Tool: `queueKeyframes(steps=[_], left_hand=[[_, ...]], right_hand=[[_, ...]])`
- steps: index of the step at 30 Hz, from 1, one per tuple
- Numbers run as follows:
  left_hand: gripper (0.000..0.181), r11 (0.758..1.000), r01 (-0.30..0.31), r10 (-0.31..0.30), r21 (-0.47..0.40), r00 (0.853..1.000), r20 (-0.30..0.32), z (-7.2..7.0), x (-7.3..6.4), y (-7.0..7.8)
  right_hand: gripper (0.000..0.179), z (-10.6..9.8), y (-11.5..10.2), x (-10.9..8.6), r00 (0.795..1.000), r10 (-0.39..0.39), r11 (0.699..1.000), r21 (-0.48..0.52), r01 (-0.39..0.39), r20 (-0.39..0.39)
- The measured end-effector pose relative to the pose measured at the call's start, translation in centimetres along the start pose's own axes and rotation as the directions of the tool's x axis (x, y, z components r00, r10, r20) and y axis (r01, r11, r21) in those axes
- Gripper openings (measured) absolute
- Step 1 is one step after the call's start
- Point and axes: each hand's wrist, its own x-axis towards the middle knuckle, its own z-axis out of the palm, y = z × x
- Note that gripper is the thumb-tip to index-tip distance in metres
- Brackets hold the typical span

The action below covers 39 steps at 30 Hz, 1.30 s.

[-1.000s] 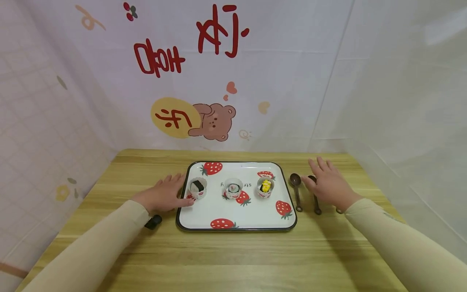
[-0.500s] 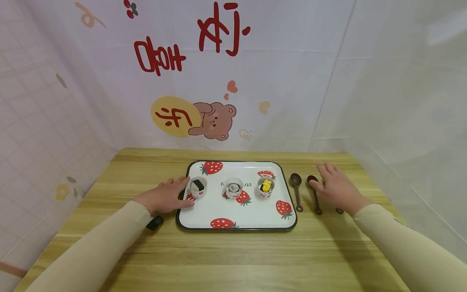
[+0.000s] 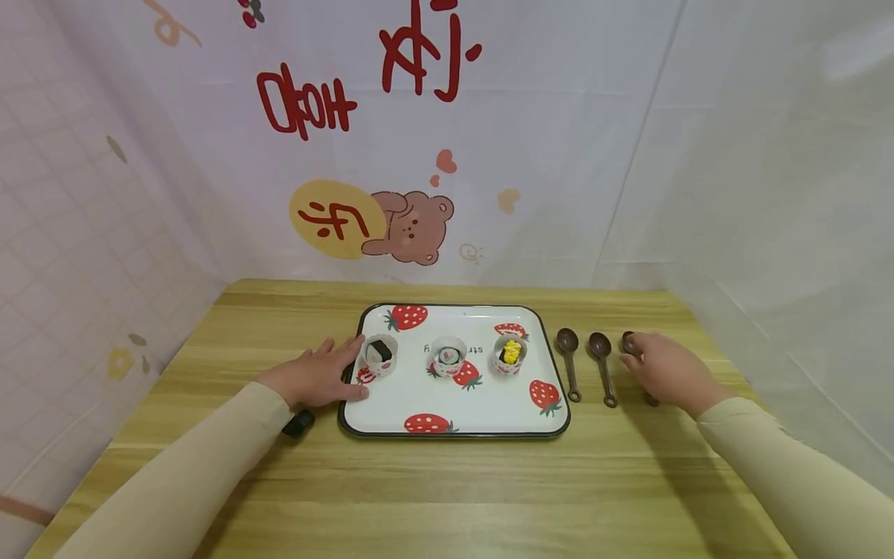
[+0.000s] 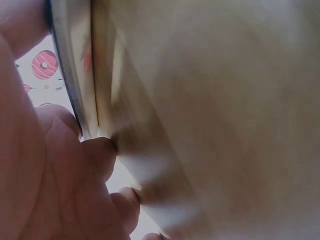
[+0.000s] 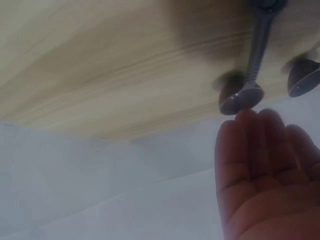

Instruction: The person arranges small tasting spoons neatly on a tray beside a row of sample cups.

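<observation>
My left hand rests at the left rim of the strawberry-print tray, with the thumb over the rim and the fingers beside the leftmost cup. In the left wrist view, the fingers lie along the tray's edge. On the right, my right hand is over the rightmost brown measuring spoon, hiding most of it. From the right wrist, straight fingers reach the bowl of that spoon; whether they touch it is unclear. Two more measuring spoons, one nearer and one by the tray, lie to its left.
The tray also bears a middle cup with a sushi roll piece and a right cup with a yellow-topped piece. A small black object lies below my left wrist. Printed cloth stands behind the wooden table.
My right hand has moved right and down, from above the middle measuring spoon to the rightmost one, uncovering the middle one. The left hand stays at the tray's rim.
</observation>
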Motion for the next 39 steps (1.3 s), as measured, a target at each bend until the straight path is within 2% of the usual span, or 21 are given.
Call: queueKeyframes(steps=[7,11,26,32,39], left_hand=[[0.11,1.0,-0.005,0.005,-0.018,1.0,0.006,0.0,0.0,0.0],[0.11,1.0,0.001,-0.001,-0.015,1.0,0.007,0.0,0.0,0.0],[0.111,0.999,0.001,0.0,-0.041,1.0,0.018,0.1,-0.2,-0.2],[0.112,0.996,0.001,0.001,-0.085,1.0,0.017,0.3,0.0,-0.4],[0.112,0.996,0.024,-0.022,-0.089,0.999,0.026,0.3,-0.2,-0.5]], right_hand=[[0.024,-0.1,1.6,-0.8,0.997,0.049,0.999,-0.02,-0.048,0.06],[0.028,0.1,2.3,-1.2,0.997,0.052,0.998,-0.03,-0.051,0.059],[0.026,0.7,2.9,-1.7,0.988,0.051,0.998,0.015,-0.054,0.148],[0.024,1.2,3.1,-1.8,0.99,0.035,0.999,0.006,-0.036,0.137],[0.021,1.2,3.1,-1.8,0.992,0.038,0.999,-0.003,-0.038,0.117]])
